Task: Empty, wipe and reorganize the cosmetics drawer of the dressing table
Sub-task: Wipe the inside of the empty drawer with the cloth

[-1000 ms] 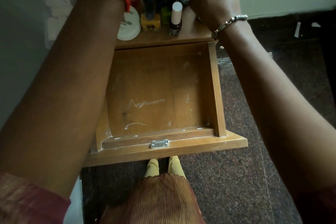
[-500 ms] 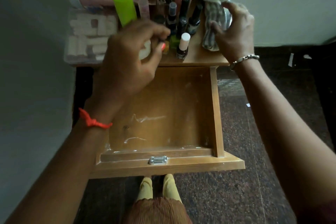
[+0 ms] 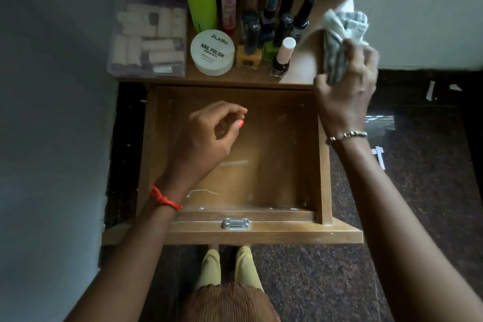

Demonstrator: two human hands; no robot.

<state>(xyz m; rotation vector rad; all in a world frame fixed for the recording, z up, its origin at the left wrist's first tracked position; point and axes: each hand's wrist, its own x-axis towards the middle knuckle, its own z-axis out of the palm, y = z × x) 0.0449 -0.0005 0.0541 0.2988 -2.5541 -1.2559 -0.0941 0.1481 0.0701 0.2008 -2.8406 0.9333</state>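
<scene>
My right hand [image 3: 345,94] grips a striped cloth [image 3: 339,34] at the right end of the table top [image 3: 300,70], just behind the pulled-out drawer [image 3: 261,232]. My left hand [image 3: 206,138] hovers over the drawer, fingers loosely curled round nothing. Nail polish bottles [image 3: 283,57] and a round tub [image 3: 212,52] stand on the table top.

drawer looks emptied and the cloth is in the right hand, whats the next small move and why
Probably bring the striped grey-and-white cloth, gripped in the right hand over the tabletop, down into the open wooden drawer: its bare floor shows white smears and holds nothing.
</scene>
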